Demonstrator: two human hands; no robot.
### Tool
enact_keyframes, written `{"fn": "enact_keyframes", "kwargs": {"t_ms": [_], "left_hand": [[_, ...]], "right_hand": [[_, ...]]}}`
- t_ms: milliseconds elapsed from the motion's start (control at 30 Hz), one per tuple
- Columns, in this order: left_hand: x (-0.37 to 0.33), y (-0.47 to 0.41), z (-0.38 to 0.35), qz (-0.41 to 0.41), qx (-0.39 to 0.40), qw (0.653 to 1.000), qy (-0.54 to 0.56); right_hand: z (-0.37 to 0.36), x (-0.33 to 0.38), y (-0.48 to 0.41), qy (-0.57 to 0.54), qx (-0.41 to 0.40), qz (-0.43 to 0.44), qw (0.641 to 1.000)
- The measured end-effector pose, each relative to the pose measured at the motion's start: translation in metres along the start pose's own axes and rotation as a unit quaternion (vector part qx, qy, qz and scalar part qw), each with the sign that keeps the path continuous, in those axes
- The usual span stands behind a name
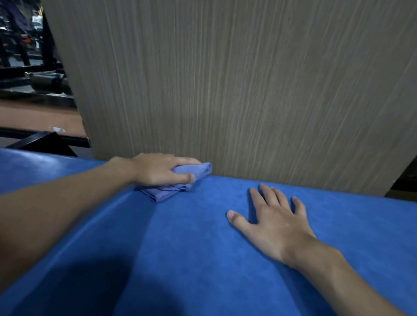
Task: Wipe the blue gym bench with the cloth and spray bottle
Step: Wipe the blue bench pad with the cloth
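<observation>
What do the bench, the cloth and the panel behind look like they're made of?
Bench: likely padded vinyl or faux leather, matte blue with faint mottling.
Cloth: thin soft fabric, perhaps microfibre; it folds in limp layers.
Panel: probably wood-grain laminate, matte, with fine vertical streaks.

Left arm reached in from the lower left, left hand point(159, 168) at mid-frame, fingers and thumb curled round the cloth point(198, 169). Right hand point(273, 222) lay flat, right of centre, fingers straight and spread, forearm running off lower right.
</observation>
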State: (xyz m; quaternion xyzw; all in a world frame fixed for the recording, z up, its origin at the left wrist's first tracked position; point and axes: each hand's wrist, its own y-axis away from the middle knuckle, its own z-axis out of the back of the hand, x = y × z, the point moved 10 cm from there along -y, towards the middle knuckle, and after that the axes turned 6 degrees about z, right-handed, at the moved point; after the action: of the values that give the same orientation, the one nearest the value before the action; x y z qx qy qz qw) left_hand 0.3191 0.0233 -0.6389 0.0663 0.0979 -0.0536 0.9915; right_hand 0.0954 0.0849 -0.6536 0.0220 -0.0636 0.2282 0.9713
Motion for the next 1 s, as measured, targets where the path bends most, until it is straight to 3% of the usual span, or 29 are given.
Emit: {"fn": "enact_keyframes", "kwargs": {"t_ms": [167, 233, 367, 500, 633, 833, 1000], "left_hand": [[-0.030, -0.001, 0.002, -0.023, -0.008, 1.000, 0.003], [-0.043, -0.004, 0.000, -0.045, -0.016, 0.999, -0.007], [-0.005, 0.000, 0.003, -0.033, -0.009, 0.999, 0.008], [0.043, 0.016, 0.013, -0.021, -0.009, 1.000, 0.019], [0.095, 0.030, 0.020, 0.016, -0.018, 1.000, 0.015], [0.048, 0.015, 0.014, -0.008, -0.041, 0.999, 0.003], [0.072, 0.022, 0.016, -0.007, -0.019, 0.999, 0.028]], "right_hand": [[0.008, 0.011, -0.012, 0.050, 0.032, -0.024, 0.998], [0.010, 0.037, -0.025, 0.013, 0.012, -0.003, 1.000], [-0.011, 0.078, -0.043, 0.023, 0.016, 0.039, 0.999], [-0.014, 0.083, -0.055, 0.052, 0.046, 0.028, 0.997], [-0.016, 0.127, -0.065, 0.025, 0.051, 0.083, 0.995], [-0.025, 0.140, -0.068, 0.030, 0.036, 0.082, 0.996], [-0.023, 0.141, -0.068, 0.030, 0.038, 0.078, 0.996]]}}
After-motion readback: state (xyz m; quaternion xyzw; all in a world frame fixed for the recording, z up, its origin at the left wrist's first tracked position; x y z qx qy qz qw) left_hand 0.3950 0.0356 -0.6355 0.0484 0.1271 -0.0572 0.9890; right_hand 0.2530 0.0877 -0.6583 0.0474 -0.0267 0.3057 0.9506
